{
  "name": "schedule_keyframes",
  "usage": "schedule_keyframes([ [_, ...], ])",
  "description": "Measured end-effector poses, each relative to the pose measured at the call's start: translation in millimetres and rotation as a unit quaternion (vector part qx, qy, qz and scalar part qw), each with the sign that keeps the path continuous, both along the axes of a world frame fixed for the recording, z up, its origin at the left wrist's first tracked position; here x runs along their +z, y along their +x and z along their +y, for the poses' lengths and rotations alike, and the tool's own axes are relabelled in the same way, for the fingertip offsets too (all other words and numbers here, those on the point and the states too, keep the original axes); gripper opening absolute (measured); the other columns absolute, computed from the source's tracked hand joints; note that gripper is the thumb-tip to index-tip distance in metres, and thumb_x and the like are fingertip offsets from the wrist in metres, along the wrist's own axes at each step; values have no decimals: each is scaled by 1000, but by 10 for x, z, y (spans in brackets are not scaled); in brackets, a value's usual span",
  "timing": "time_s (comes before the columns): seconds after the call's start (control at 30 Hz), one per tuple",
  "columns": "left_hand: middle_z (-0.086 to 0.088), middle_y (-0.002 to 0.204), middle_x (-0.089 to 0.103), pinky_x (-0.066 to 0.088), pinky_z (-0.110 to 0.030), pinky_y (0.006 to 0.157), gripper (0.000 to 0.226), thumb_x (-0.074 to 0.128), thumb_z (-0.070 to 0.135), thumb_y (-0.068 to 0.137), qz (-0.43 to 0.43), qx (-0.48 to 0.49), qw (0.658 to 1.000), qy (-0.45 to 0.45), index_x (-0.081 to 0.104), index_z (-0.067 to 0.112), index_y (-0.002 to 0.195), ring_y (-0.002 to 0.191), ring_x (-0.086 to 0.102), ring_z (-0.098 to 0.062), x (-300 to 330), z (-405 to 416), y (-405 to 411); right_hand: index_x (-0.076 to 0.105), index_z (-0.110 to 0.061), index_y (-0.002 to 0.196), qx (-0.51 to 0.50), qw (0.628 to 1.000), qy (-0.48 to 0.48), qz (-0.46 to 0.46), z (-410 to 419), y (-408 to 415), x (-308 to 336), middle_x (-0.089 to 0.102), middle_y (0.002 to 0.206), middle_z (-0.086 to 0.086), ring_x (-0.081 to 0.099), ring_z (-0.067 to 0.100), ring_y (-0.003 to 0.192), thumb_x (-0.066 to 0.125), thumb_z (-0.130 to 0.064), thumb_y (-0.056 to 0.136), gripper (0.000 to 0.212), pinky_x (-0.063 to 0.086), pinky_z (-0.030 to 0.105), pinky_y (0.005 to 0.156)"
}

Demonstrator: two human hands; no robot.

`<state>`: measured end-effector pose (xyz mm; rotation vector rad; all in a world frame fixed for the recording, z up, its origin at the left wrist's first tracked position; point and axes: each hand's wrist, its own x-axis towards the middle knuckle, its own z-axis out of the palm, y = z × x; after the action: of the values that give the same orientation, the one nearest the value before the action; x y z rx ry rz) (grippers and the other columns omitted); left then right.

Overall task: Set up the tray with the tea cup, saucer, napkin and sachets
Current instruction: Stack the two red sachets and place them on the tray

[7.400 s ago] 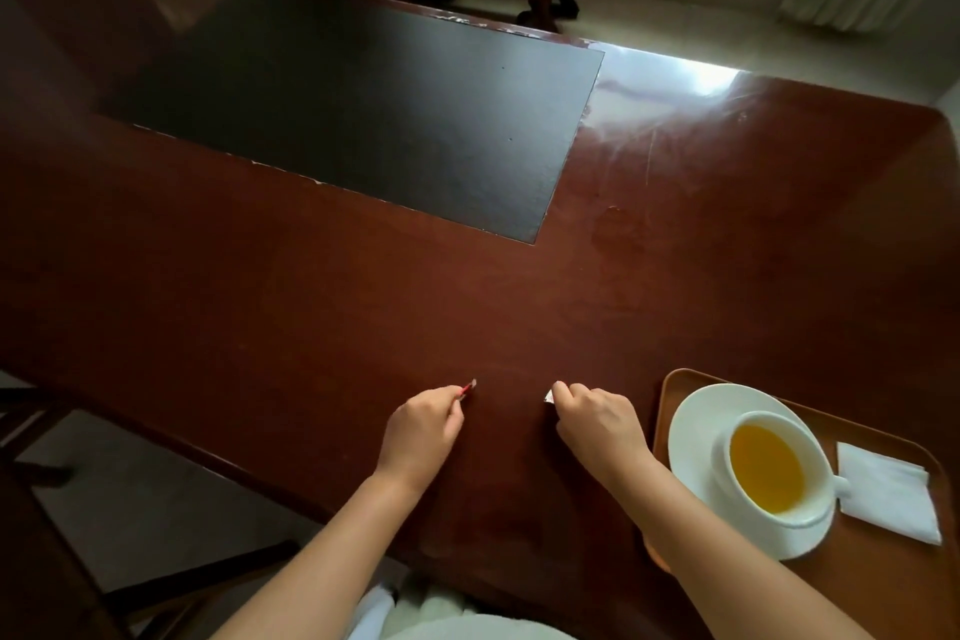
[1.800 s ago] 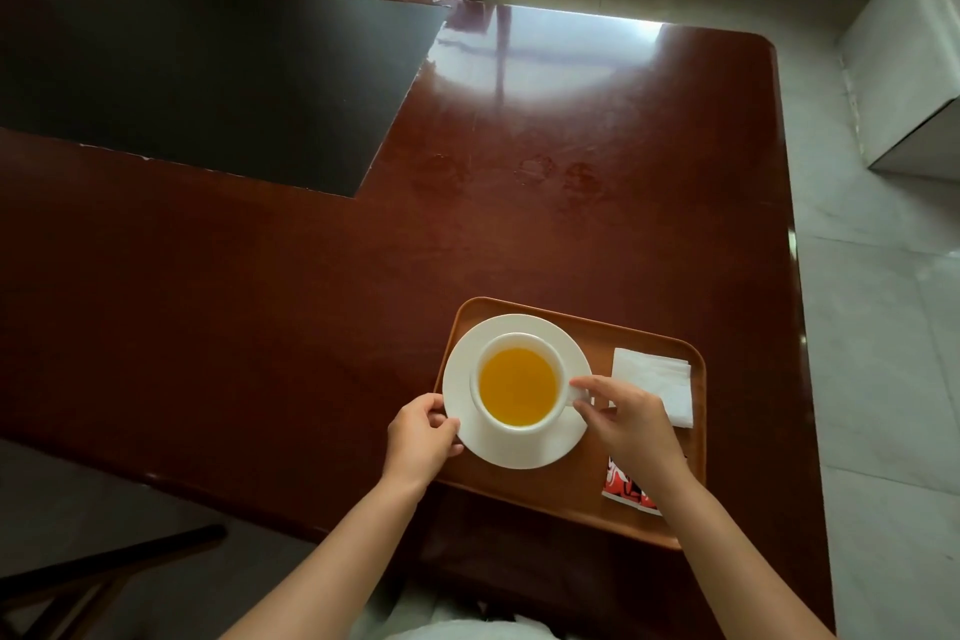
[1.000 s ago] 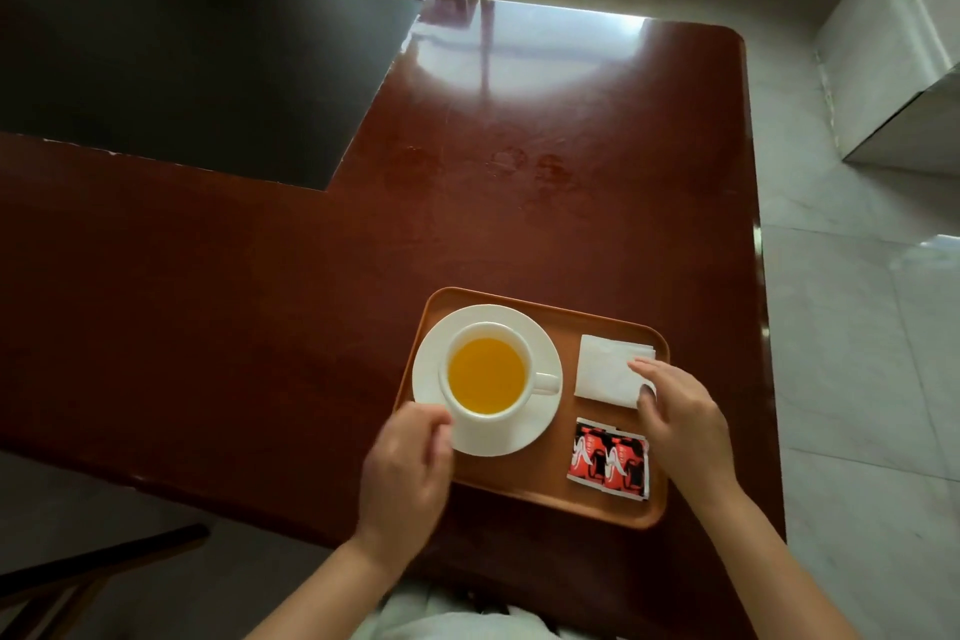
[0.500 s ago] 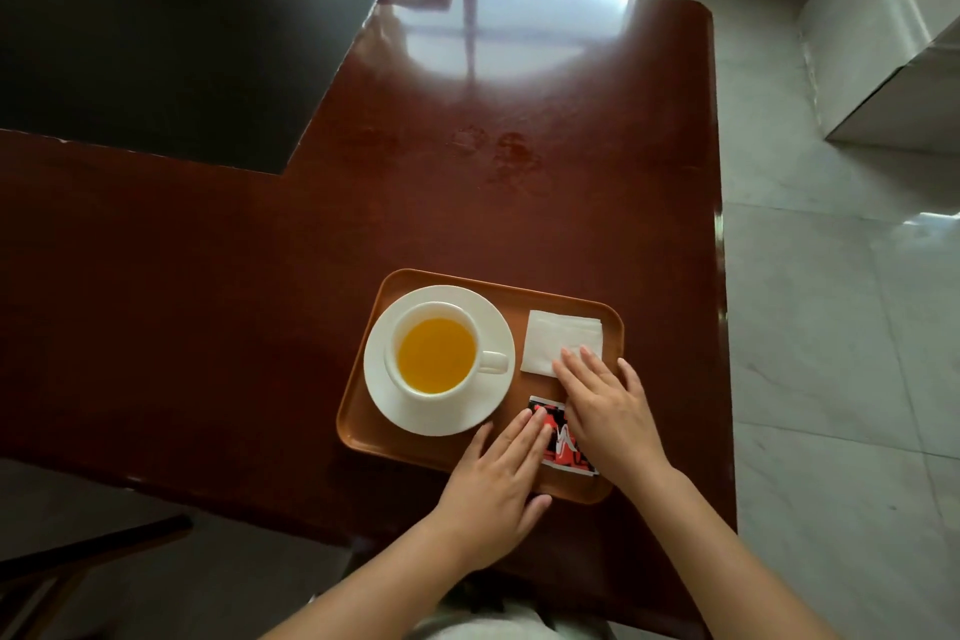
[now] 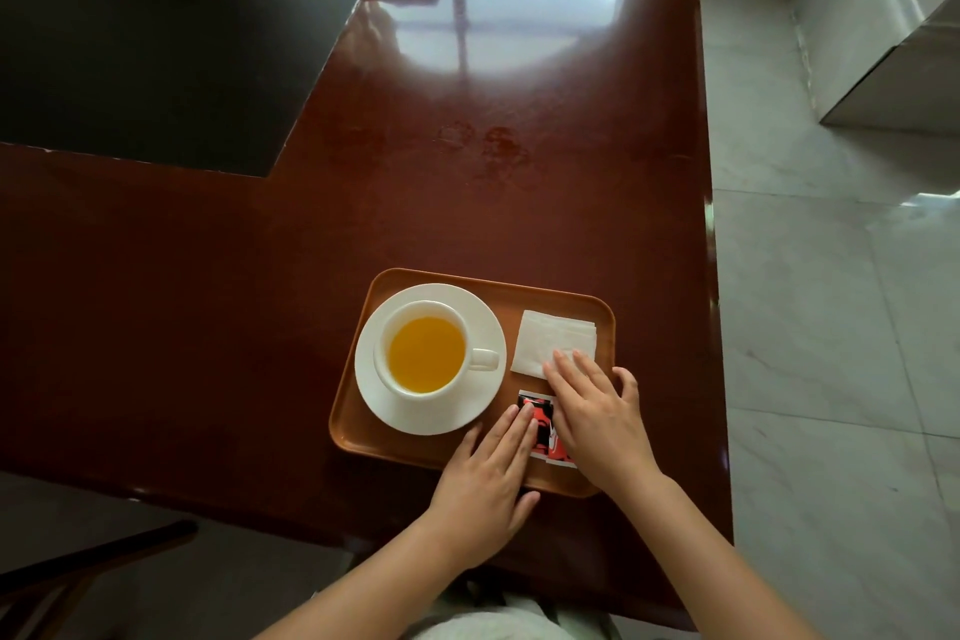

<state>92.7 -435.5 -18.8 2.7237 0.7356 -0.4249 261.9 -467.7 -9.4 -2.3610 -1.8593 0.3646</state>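
A brown tray lies near the table's front edge. On its left part a white saucer carries a white tea cup of yellow tea, handle to the right. A folded white napkin lies at the tray's back right. Red and black sachets lie in front of the napkin, partly covered. My left hand lies flat, fingertips on the sachets' left edge. My right hand lies flat over the sachets, its fingertips touching the napkin's near corner. Neither hand grips anything.
The dark wooden table has a black inlay at the back left. Its right edge is close to the tray, with pale floor tiles beyond. A white block stands at the far right.
Both hands left the saucer and cup and came flat onto the sachets at the tray's front right. In the last half second they barely moved.
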Motion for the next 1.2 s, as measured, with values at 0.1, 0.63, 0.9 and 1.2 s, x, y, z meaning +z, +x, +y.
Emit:
schedule_keyframes([
  [0.1, 0, 153, -20, 4, -41, 115, 67, 20, 48, 95, 12, 2, 1000, -6, -17, 15, 141, 137, -27, -18, 7, 21, -16, 56, -15, 124, -14, 998, 56, 3, -80, -7, 9, 57, 132, 8, 47, 26, 126, 66, -20, 81, 44, 36, 53, 100],
  [0.63, -4, 151, 31, 42, -43, 101, 63, 41, 50, 88, -7, 0, 998, 60, 34, 20, 142, 139, 24, -21, 98, 14, -109, 68, -17, 105, -26, 995, 94, -8, -451, -63, -96, 69, 112, 1, 62, 22, 106, 81, -25, 66, 42, 30, 38, 95],
  [0.9, -4, 157, 5, 19, -46, 113, 63, 25, 49, 93, -1, 1, 999, 48, 13, 21, 148, 143, -5, -24, 46, 39, -99, 68, -18, 106, -34, 995, 90, -14, -420, -88, -88, 69, 113, 1, 61, 21, 108, 80, -25, 67, 42, 29, 40, 95],
  [1.2, -4, 155, 17, 28, -47, 109, 63, 33, 49, 91, 4, 2, 998, 61, 23, 19, 146, 142, 7, -27, 37, 40, -98, 67, -19, 107, -39, 996, 82, -15, -419, -118, -107, 69, 114, 0, 61, 20, 110, 80, -25, 67, 43, 28, 41, 97],
])
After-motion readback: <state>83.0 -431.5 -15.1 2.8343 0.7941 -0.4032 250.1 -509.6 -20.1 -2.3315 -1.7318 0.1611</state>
